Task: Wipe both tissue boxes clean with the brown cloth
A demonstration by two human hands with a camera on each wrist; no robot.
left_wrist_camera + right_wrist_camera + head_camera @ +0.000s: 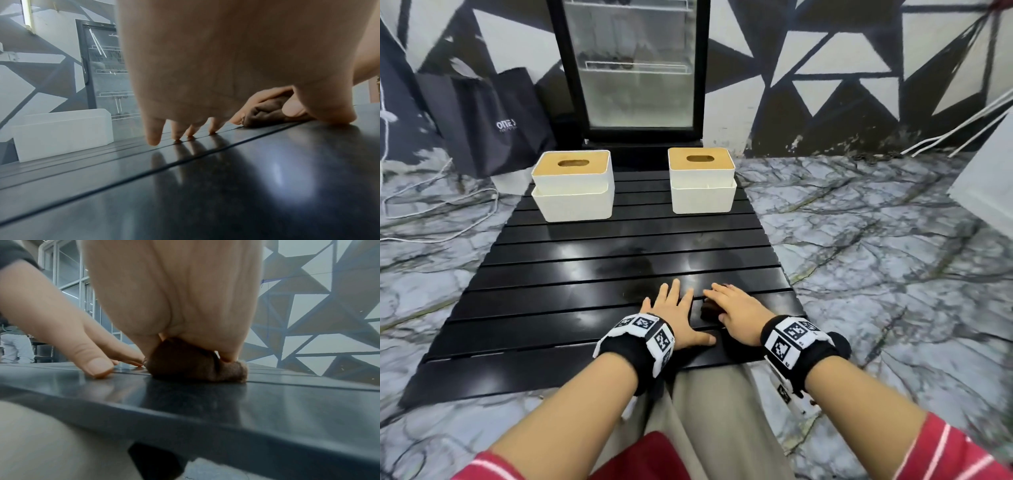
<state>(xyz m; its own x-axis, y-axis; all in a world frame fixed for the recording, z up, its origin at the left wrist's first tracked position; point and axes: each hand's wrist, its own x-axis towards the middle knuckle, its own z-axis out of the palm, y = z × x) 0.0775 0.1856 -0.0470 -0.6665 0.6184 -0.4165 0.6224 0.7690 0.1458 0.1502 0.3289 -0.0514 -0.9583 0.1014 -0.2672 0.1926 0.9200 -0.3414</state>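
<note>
Two white tissue boxes with wooden lids stand at the far end of a black slatted table (585, 274): the left box (573, 186) (61, 129) and the right box (702, 181). Near the front edge my right hand (736, 308) (174, 305) lies over the bunched brown cloth (709, 311) (197, 365) (267, 112), fingers and thumb curled round it. Just left of it, my left hand (671, 305) (185, 129) rests flat on the table with fingers spread and fingertips touching the slats. It holds nothing. Both hands are far from the boxes.
A glass-door fridge (635, 68) stands right behind the table. A black bag (493, 120) leans at the back left, with white cables (431, 222) on the marbled floor. A white object (989, 178) sits at the right. My legs are under the near edge.
</note>
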